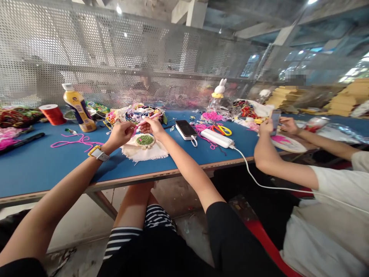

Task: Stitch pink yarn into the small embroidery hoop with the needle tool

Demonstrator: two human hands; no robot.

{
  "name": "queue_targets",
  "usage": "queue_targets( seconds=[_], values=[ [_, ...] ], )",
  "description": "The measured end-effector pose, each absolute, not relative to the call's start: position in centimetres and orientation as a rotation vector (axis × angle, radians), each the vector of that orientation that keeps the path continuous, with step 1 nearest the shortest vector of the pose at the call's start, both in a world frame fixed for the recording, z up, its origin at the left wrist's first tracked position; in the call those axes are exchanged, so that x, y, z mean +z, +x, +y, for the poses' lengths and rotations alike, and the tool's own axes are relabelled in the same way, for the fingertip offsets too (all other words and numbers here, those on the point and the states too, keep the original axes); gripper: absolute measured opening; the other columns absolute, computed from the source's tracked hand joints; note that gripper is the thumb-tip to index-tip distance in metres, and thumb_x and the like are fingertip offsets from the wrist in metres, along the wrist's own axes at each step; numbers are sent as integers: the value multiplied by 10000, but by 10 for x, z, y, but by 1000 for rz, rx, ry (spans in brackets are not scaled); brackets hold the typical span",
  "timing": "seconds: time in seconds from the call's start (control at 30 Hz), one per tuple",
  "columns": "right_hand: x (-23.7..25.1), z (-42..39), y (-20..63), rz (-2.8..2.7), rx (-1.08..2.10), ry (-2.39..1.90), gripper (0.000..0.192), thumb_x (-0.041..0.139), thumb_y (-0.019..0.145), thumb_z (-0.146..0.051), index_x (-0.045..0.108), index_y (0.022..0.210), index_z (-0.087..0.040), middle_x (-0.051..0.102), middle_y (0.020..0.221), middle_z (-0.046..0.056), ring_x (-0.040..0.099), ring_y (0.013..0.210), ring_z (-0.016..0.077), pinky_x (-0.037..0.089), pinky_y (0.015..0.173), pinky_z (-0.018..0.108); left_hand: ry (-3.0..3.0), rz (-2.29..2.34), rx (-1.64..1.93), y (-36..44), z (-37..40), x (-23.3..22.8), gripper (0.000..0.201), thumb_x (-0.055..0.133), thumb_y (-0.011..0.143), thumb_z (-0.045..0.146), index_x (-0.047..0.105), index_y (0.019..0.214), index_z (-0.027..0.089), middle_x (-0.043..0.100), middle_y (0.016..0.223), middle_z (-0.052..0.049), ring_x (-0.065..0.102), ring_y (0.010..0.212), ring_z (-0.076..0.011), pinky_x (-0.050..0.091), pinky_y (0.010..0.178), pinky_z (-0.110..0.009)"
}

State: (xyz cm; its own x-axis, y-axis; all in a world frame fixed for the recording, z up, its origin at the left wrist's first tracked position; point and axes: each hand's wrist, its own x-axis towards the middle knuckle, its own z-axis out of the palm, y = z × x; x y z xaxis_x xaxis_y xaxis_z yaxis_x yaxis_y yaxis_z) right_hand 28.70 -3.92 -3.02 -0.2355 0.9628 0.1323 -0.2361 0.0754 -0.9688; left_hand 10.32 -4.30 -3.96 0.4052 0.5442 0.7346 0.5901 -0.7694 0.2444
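Above hoop (145, 140) | left hand (122, 133), right hand (152, 125) pinch pink tool (145, 120) (both closed) | phone (186, 128) beside

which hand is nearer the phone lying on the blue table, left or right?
Right. The right hand sits just left of the phone, above the embroidery hoop. The left hand is farther left, beyond the hoop.

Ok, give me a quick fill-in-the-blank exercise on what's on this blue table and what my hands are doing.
1. Both hands, the left hand and the right hand, hold a ____ tool over the embroidery hoop.
2. The hoop's stitching is ____.
3. The scissors have ____ handles.
4. The spool beside the yellow bottle is ____.

Missing words: pink; green; yellow; red
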Motion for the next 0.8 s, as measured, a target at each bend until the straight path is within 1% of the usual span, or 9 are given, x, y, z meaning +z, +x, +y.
queue_targets(
  seconds=[0.1,0.27,0.37,0.43,0.5,0.57,0.67,0.8],
  values=[
    [-30,-38,290,-1273,1411,-860,393,467,965,-321,641,647,-170,648,499,1,575,429,84,466,451,173,-2628,-1027,-1315,103,-45,-39,225,514,729,203,710,834,166,526,570,12,422,496,-97,341,505,-229],
    [-29,-39,290,-1253,1441,-837,415,448,963,-290,660,631,-158,671,533,22,599,481,93,492,507,187,-2634,-1119,-1380,103,-45,-39,209,532,762,229,703,862,163,529,552,16,408,483,-93,323,484,-221],
    [-28,-39,289,-1179,1420,-810,409,450,955,-287,661,628,-163,672,544,24,608,499,98,506,521,196,-2649,-1246,-1459,106,-44,-41,263,551,809,297,700,965,148,561,550,10,432,474,-93,332,473,-212],
    [-28,-38,289,-1133,1404,-803,390,451,944,-287,666,642,-166,672,546,24,608,505,102,514,526,201,-2689,-1307,-1566,107,-41,-42,317,562,820,344,694,1019,134,617,594,-12,482,497,-100,365,478,-205],
    [-28,-36,290,-1097,1383,-792,370,457,931,-293,673,659,-167,677,558,25,613,518,107,520,536,206,-2678,-1344,-1641,107,-38,-42,310,590,802,354,705,986,132,676,671,-42,544,553,-111,413,512,-206],
    [-28,-35,292,-1069,1359,-768,353,472,920,-303,675,664,-168,686,581,26,625,537,109,528,556,210,-2572,-1387,-1631,105,-36,-42,253,619,777,333,721,909,143,707,717,-52,590,613,-127,446,562,-217],
    [-28,-36,292,-1082,1358,-744,308,519,898,-310,676,674,-170,691,605,25,646,570,116,545,608,225,-2421,-1411,-1584,102,-35,-42,182,624,762,297,726,827,161,710,711,-37,609,646,-138,454,595,-230],
    [-28,-40,290,-1187,1404,-718,254,562,879,-306,671,688,-178,698,616,22,676,630,133,572,702,264,-2422,-1302,-1519,101,-36,-42,148,595,749,229,720,800,169,697,706,-34,595,643,-142,456,613,-246]
  ],
)
